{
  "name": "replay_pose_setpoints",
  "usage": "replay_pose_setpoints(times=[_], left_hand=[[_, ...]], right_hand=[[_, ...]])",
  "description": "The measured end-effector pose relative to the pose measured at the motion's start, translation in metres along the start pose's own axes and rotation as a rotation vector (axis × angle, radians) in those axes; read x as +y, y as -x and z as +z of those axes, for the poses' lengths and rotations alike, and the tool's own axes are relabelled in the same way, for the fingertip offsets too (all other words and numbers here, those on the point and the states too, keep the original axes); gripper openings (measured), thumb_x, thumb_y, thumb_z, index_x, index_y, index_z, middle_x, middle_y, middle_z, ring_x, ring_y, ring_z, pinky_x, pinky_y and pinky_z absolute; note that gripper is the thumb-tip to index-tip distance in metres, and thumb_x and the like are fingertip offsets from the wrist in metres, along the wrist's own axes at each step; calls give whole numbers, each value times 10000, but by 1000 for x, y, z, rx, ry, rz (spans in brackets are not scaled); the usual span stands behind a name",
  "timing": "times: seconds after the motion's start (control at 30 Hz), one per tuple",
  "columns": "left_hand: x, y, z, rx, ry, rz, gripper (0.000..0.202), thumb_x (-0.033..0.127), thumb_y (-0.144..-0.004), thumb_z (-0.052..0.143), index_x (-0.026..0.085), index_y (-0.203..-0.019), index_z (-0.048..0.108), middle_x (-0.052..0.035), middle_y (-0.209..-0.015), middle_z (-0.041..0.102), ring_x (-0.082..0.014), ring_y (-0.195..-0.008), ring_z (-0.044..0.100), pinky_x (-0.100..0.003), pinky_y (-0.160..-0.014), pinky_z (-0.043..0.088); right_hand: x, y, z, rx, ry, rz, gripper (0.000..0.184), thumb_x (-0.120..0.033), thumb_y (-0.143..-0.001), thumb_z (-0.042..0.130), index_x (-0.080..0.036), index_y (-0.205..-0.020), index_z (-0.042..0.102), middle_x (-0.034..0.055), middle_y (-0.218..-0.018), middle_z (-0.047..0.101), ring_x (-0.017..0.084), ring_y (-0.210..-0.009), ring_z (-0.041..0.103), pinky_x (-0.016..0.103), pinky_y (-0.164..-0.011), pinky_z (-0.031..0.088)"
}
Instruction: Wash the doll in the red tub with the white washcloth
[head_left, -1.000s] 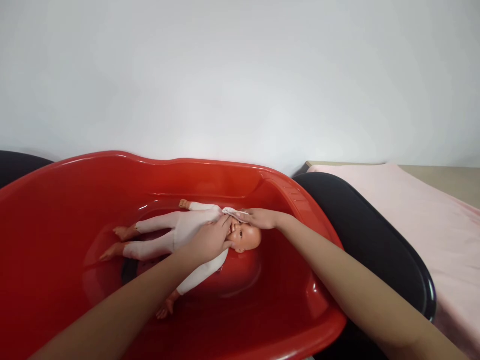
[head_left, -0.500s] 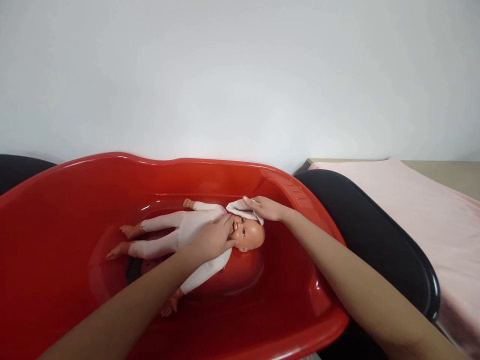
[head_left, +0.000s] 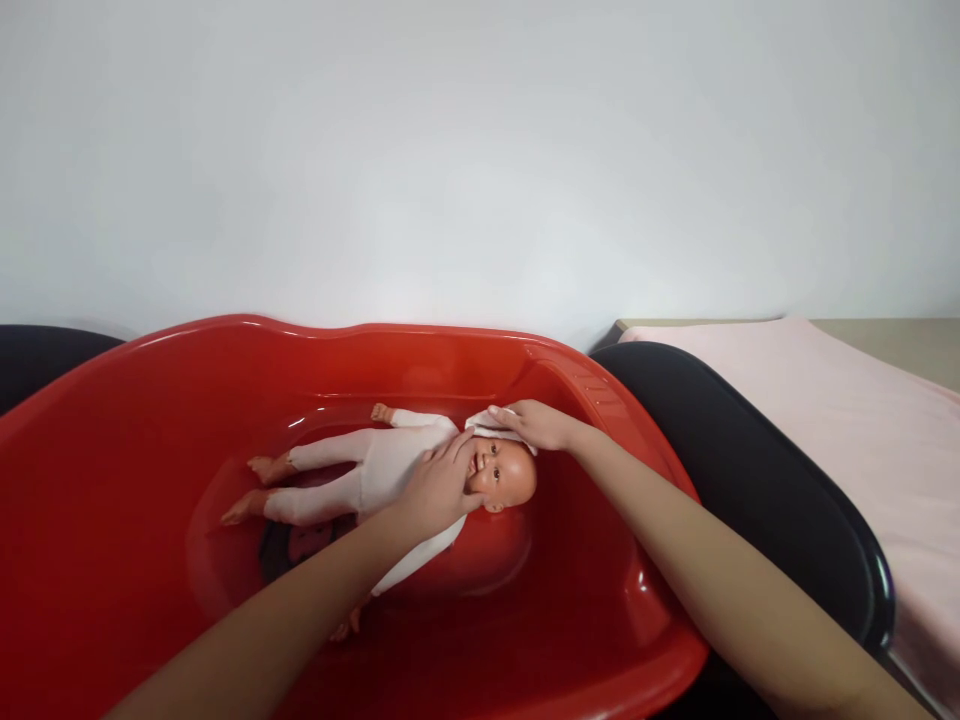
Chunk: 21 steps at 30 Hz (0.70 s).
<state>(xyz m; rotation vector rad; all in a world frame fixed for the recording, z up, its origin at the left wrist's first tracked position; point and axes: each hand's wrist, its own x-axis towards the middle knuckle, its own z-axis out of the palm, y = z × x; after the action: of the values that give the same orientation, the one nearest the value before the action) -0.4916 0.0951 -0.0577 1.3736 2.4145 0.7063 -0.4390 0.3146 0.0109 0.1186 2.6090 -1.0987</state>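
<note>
A baby doll (head_left: 375,470) in a pale pink suit lies on its back in a red plastic tub (head_left: 112,440), head to the right. My left hand (head_left: 435,490) rests on the doll's chest and chin, fingers curved around its jaw. My right hand (head_left: 529,425) presses a small white cloth (head_left: 484,425) against the side of the doll's head, fingers laid flat over the cloth.
A black rounded surface (head_left: 750,470) lies under and to the right of the tub. A pale pink towel (head_left: 862,430) covers a beige table at the far right. A plain white wall fills the background.
My right hand with the cloth has shifted slightly along the side of the doll's head. The doll and my left hand have edged a little to the right.
</note>
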Motion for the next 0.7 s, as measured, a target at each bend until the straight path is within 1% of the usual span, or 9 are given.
replay_pose_setpoints(times=[0.1, 0.17, 0.27, 0.33, 0.37, 0.43, 0.53, 0.6, 0.7], left_hand=[[2, -1, 1, -20, 12, 2, 636, 337, -818, 717, 223, -1389, 463, -109, -1563, 482, -314, -1426, 456, -463, -1141, 377], [1, -1, 3, -21, 15, 9, 618, 334, -813, 706, 233, -1377, 475, -92, -1527, 522, -305, -1399, 488, -450, -1145, 372], [-2, -2, 5, -3, 0, 19, 627, 368, -823, 689, 235, -1393, 465, -102, -1551, 498, -321, -1417, 468, -447, -1140, 377], [-4, -3, 5, -3, 1, 6, 609, 388, -821, 690, 255, -1375, 474, -94, -1543, 508, -328, -1392, 494, -440, -1104, 409], [-4, -4, 4, -7, 10, -5, 583, 382, -816, 689, 271, -1351, 485, -84, -1519, 533, -328, -1363, 521, -438, -1081, 425], [-4, -5, 0, -17, 36, -29, 529, 346, -805, 683, 286, -1298, 500, -65, -1442, 596, -324, -1294, 575, -441, -1039, 448], [-1, -5, -6, -29, 48, -63, 497, 316, -786, 683, 273, -1249, 505, -65, -1350, 646, -325, -1232, 607, -456, -1019, 454], [1, -5, -8, -34, 43, -72, 493, 314, -785, 684, 269, -1241, 503, -70, -1351, 643, -325, -1232, 604, -458, -1024, 449], [2, -4, -9, -38, 44, -65, 477, 316, -803, 675, 274, -1244, 498, -70, -1391, 618, -324, -1251, 592, -462, -1036, 439]], right_hand=[[-1, 4, 1, 72, -77, -18, 831, -818, -944, 295, -151, -1128, 755, 47, -729, 678, 154, -509, 520, 298, -543, 434], [1, 5, 1, 163, -76, 2, 809, -822, -937, 313, -138, -978, 742, 38, -679, 643, 148, -496, 506, 293, -525, 413], [6, 1, 0, 418, -12, 32, 773, -849, -918, 308, -169, -692, 600, 30, -596, 577, 161, -538, 522, 296, -549, 388], [9, -2, -1, 578, -6, 38, 763, -867, -907, 281, -196, -623, 508, 29, -575, 555, 172, -554, 528, 304, -552, 373], [9, -3, -2, 639, -14, 36, 764, -871, -906, 271, -201, -621, 503, 33, -579, 563, 179, -562, 539, 309, -560, 380], [9, -4, -4, 739, -48, 3, 781, -861, -914, 265, -189, -686, 589, 62, -665, 646, 209, -637, 606, 322, -627, 440], [8, -3, -5, 887, -122, -68, 811, -830, -937, 280, -157, -962, 733, 125, -980, 759, 270, -888, 700, 367, -817, 520], [8, -2, -6, 967, -161, -98, 814, -812, -948, 293, -147, -1097, 739, 143, -1115, 756, 294, -1006, 706, 396, -897, 530], [10, -1, -7, 1039, -144, -149, 787, -782, -967, 311, -144, -1155, 731, 151, -1192, 742, 305, -1124, 687, 419, -993, 512]])
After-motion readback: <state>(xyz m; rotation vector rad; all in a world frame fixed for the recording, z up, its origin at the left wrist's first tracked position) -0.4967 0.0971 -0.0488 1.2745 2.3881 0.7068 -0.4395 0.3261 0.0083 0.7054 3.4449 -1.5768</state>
